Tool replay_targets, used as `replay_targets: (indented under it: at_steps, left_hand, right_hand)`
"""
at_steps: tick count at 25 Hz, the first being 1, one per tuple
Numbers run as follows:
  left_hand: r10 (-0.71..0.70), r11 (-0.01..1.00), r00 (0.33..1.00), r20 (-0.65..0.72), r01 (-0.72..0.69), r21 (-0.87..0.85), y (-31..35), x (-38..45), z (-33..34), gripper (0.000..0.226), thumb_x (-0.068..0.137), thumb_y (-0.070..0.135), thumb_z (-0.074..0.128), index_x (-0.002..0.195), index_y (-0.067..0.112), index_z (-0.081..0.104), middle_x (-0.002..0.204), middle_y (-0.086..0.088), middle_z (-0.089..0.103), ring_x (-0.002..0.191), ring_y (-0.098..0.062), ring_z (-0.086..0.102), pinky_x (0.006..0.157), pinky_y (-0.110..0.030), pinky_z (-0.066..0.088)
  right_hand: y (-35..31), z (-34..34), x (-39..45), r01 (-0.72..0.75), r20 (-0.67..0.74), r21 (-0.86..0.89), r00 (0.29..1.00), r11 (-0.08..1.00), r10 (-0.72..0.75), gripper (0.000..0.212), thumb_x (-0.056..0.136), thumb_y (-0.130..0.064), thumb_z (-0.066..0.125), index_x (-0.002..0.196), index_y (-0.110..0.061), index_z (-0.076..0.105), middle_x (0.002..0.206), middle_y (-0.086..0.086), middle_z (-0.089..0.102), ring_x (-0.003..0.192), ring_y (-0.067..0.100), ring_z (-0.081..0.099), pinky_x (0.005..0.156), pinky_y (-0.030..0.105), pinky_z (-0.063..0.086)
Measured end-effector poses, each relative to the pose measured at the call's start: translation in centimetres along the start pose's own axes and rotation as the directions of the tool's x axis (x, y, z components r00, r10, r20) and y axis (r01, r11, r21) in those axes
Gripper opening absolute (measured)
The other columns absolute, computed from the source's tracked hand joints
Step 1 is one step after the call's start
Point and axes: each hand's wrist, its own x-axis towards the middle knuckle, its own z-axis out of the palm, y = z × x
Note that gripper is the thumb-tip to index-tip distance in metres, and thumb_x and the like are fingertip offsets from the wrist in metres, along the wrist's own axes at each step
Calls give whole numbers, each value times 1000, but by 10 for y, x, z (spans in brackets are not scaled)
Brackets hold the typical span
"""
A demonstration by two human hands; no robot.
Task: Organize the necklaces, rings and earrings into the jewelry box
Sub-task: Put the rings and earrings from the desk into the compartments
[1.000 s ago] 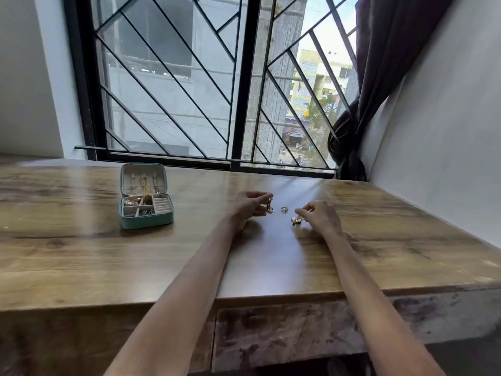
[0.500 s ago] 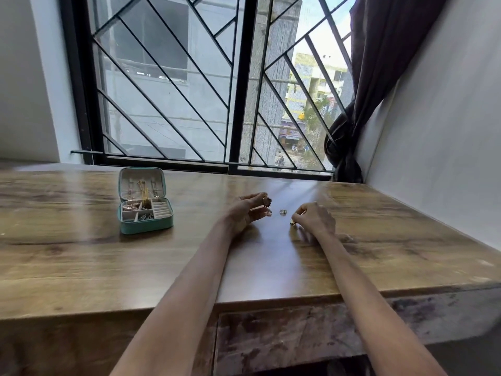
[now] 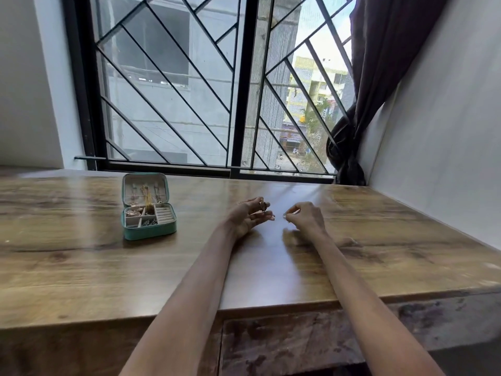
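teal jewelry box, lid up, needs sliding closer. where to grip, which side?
Grip the jewelry box by its low teal base, fingers on the two short side walls, coming in from the near front. The lid stands upright at the back with necklaces hanging inside, so avoid it; the open tray makes a top grasp a poor choice.

The table [image 3: 81, 267] is wood-grained with a glossy sheen, the teal jewelry box [image 3: 149, 231] looks smooth outside and pale and matt inside, and the curtain [image 3: 379, 77] is dark cloth.
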Motion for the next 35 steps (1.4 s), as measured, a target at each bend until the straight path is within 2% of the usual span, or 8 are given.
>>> replay_targets:
  at_steps: [2,5,7,9,15,18,24,35]
  left_hand:
    - [4,1000,998,-59,-6,-30,2,2,-2,16,97,6,43,84,11,52,81,-11,59,50,-19,64,48,-25,56]
    - [7,994,990,-142,-23,-107,5,5,-6,21,99,8,39,80,11,49,77,-10,54,41,-15,60,44,-24,53]
    - [5,993,983,-185,-28,-119,7,7,-10,26,100,10,33,79,12,48,77,-9,51,48,-16,59,50,-26,53]
    - [-10,992,977,-213,-16,-122,9,9,-15,28,101,12,26,80,12,46,80,-10,50,64,-20,52,61,-28,48]
    - [-5,992,977,-212,-22,-124,11,11,-19,30,88,-11,18,102,6,39,85,-18,49,72,-27,52,69,-34,46]
    - [52,994,989,-142,-64,-86,9,12,-17,32,93,-11,15,113,7,32,86,-19,54,70,-28,59,60,-33,55]
    - [234,970,967,-96,-225,97,6,15,-24,20,92,-3,50,107,9,55,76,-8,70,57,-13,68,69,-28,56]
    - [395,917,907,-149,-380,120,13,-5,-21,10,83,0,64,92,4,67,69,-1,69,56,-8,64,65,-20,56]
  right_hand:
    - [-16,7,1,-41,52,412,998,910,22,6,82,-6,65,87,-7,67,76,9,66,60,17,60,59,23,53]
    - [-43,20,8,-239,246,868,968,435,41,14,90,4,52,86,-8,58,70,7,58,54,12,57,51,18,52]
    - [-54,31,12,-407,406,899,913,161,41,24,93,7,43,82,-8,57,69,8,56,47,11,58,47,18,51]
    - [-55,40,11,-499,497,866,867,39,43,25,95,4,42,78,-7,57,68,8,55,42,10,58,46,17,51]
    - [-49,48,9,-479,474,873,877,88,80,11,87,0,60,78,-5,59,54,2,62,43,7,59,49,17,51]
    - [-48,49,7,-428,417,893,903,141,100,14,88,-13,63,76,-4,63,58,3,62,42,6,57,46,16,51]
    - [-47,43,4,-417,418,905,908,86,0,20,94,-10,47,90,-1,65,82,8,61,66,12,57,55,17,55]
    - [-62,52,-5,-377,376,926,923,4,-85,5,86,-4,61,84,-1,64,69,6,72,61,12,68,58,19,55]
